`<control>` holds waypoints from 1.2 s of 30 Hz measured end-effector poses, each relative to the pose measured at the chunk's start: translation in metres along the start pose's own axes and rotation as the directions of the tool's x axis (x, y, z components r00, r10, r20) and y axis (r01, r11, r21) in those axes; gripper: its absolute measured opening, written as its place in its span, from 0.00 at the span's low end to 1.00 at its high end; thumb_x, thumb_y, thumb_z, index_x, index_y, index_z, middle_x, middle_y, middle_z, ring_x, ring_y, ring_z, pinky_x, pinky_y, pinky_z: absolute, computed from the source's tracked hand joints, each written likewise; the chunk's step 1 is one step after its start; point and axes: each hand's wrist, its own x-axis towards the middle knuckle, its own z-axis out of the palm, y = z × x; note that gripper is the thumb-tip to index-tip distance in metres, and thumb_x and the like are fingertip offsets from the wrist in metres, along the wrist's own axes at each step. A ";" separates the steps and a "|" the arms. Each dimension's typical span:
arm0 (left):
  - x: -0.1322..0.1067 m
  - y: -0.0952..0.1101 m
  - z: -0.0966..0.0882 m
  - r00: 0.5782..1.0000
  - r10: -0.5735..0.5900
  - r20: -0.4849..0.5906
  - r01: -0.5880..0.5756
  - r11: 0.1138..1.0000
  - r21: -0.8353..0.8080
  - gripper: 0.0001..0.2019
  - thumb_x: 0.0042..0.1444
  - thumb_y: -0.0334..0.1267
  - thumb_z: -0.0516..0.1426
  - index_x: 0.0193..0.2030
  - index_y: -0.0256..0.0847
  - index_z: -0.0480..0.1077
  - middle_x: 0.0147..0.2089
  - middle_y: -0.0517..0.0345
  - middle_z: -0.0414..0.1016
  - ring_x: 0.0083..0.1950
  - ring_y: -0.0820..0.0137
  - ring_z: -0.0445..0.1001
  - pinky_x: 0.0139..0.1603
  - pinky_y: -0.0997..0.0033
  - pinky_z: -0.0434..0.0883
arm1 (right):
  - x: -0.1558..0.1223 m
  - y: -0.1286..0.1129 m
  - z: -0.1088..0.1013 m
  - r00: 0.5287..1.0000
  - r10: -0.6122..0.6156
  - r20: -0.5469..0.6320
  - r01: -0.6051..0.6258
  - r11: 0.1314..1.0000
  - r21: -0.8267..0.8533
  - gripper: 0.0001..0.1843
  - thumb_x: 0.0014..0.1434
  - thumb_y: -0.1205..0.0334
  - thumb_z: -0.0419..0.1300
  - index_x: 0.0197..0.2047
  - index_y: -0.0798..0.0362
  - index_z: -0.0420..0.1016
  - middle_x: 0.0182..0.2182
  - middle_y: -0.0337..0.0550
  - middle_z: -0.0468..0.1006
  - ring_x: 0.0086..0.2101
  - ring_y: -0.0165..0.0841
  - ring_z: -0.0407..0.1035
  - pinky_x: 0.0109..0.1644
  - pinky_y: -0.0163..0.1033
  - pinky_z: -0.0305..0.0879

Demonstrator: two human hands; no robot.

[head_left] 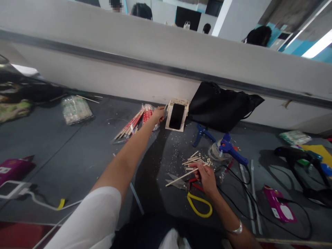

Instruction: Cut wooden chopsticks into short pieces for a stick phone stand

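Observation:
My right hand is closed on a long thin wooden stick, which slants down to the left over the open blades of the scissors with a yellow handle. Beside its fingers lies a pile of cut wooden sticks with small crumbs. My left hand reaches far forward, fingers pinched, and a short pale stick shows at its fingertips. Just right of it, a black phone rests on a pale wooden board. Left of that hand lie red-and-white packs of sticks in clear plastic.
A black bag leans against the wall. Blue glue guns and a tape roll lie at right, with black cables. Clear glue sticks and a magenta box are farther right. A wrapped bundle sits at left.

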 end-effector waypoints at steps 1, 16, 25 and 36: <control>0.001 0.001 0.001 1.000 0.002 0.013 -0.002 1.000 0.006 0.21 0.58 0.32 0.56 0.59 0.39 0.72 0.17 0.70 0.57 0.15 0.76 0.59 0.20 0.78 0.56 | 0.000 0.000 0.000 1.000 0.001 -0.003 -0.001 1.000 -0.001 0.39 0.46 0.22 0.60 0.29 0.55 0.84 0.16 0.36 0.65 0.17 0.26 0.58 0.19 0.32 0.55; 0.021 0.015 0.004 1.000 0.010 0.010 -0.011 0.999 0.034 0.13 0.58 0.29 0.55 0.50 0.39 0.71 0.20 0.65 0.65 0.15 0.77 0.58 0.19 0.77 0.52 | 0.000 -0.001 0.001 1.000 -0.005 -0.031 0.004 1.000 -0.009 0.39 0.46 0.23 0.61 0.28 0.55 0.83 0.16 0.36 0.65 0.17 0.26 0.57 0.19 0.33 0.55; 0.054 0.026 0.001 0.995 -0.067 0.076 0.066 0.998 0.009 0.05 0.64 0.33 0.51 0.42 0.40 0.68 0.17 0.72 0.49 0.13 0.79 0.48 0.18 0.78 0.48 | -0.003 -0.002 0.000 0.999 0.052 -0.014 -0.052 0.998 -0.022 0.41 0.44 0.20 0.60 0.26 0.55 0.82 0.16 0.36 0.65 0.18 0.25 0.56 0.20 0.32 0.54; 0.090 0.028 0.004 0.978 -0.074 0.196 0.062 0.996 0.067 0.04 0.62 0.36 0.55 0.42 0.41 0.70 0.18 0.68 0.53 0.16 0.77 0.52 0.20 0.79 0.54 | -0.003 -0.001 -0.001 0.997 0.057 0.043 -0.055 0.996 -0.064 0.40 0.47 0.21 0.58 0.25 0.55 0.82 0.16 0.35 0.62 0.18 0.25 0.57 0.21 0.32 0.53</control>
